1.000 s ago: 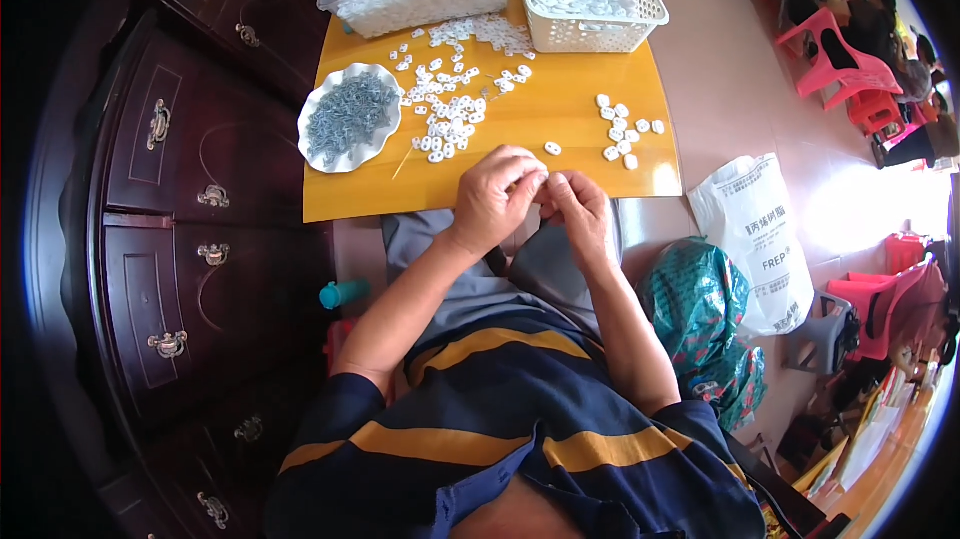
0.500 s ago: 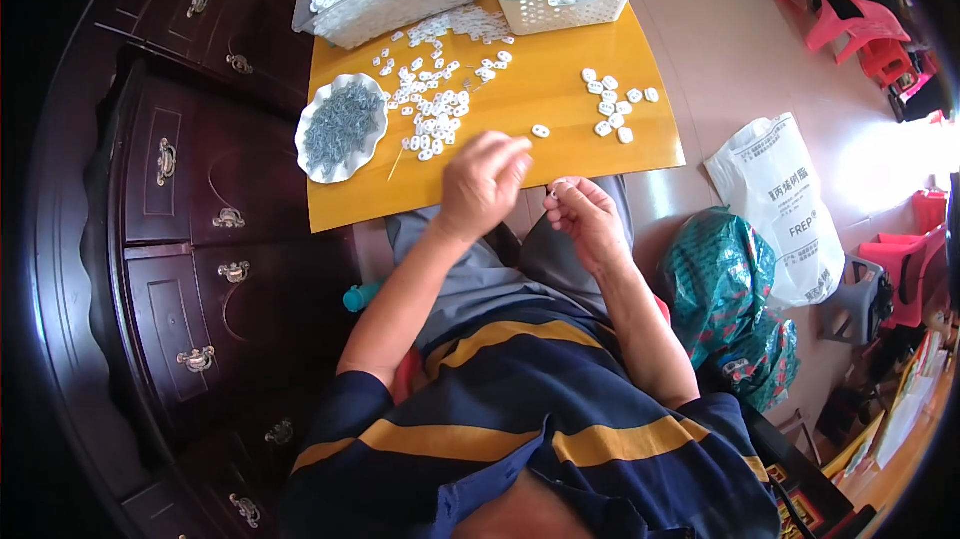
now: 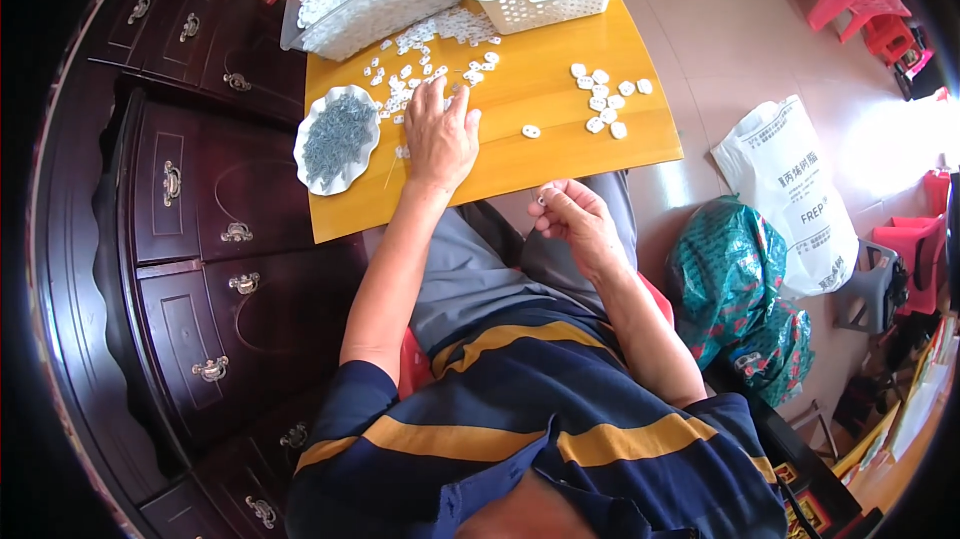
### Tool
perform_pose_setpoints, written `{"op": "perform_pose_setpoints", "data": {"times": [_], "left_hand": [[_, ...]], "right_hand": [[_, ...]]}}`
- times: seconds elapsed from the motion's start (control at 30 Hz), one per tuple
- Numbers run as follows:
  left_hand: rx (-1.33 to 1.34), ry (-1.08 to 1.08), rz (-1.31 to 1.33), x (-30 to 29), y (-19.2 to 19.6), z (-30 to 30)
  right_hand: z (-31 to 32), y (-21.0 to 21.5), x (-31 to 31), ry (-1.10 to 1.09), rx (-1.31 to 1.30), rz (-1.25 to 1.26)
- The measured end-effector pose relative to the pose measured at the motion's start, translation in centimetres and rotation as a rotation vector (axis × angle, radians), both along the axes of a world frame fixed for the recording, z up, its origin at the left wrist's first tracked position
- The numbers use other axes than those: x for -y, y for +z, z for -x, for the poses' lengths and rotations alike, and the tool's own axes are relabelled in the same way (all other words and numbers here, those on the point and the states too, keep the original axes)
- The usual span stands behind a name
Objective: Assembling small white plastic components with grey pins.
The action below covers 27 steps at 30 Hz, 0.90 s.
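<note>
My left hand [image 3: 442,139] lies palm down over a scatter of small white plastic pieces [image 3: 398,94], its fingers stretched out and somewhat apart. Whether the fingertips touch a piece is hidden. Just off the table's front edge, my right hand [image 3: 578,222] pinches a small white plastic piece [image 3: 542,201] between thumb and fingers. A single white oval piece [image 3: 530,132] with two dark marks lies on the table between the hands. Farther right sits a loose group of similar pieces [image 3: 598,104]. Left of my left hand, a white wavy-rimmed dish [image 3: 303,164] holds a heap of thin grey metal pins [image 3: 340,139].
At the back of the yellow table [image 3: 500,164] stand a clear bin [image 3: 375,14] and a white perforated basket [image 3: 550,9], both full of pale pieces. Dark drawers [image 3: 220,209] flank the left. Green bags [image 3: 725,264] and a white sack [image 3: 790,199] lie on the right.
My left hand has moved away from the right hand, leftward and farther over the table, onto the scattered pieces, and its fingers have spread. My right hand still pinches its piece.
</note>
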State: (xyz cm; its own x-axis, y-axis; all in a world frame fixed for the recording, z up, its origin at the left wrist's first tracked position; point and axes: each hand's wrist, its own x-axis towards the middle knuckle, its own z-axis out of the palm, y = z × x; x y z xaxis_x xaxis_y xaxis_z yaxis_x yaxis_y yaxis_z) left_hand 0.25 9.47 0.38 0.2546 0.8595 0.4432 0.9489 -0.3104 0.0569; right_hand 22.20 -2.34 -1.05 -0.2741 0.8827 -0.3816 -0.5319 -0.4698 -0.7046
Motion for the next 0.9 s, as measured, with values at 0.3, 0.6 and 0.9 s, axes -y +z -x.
{"op": "perform_pose_setpoints", "data": {"times": [0.3,0.6,0.9], "left_hand": [[0.096,-0.109,-0.051,0.9,0.5,0.1],[0.1,-0.126,-0.035,1.7,0.9,-1.1],[0.813,-0.187,0.484,8.9,3.4,-3.3]], "right_hand": [[0.1,0.4,0.1,0.01,0.003,0.006],[0.4,0.5,0.4,0.023,0.005,0.004],[0.8,0.2,0.6,-0.013,0.083,-0.119]]}}
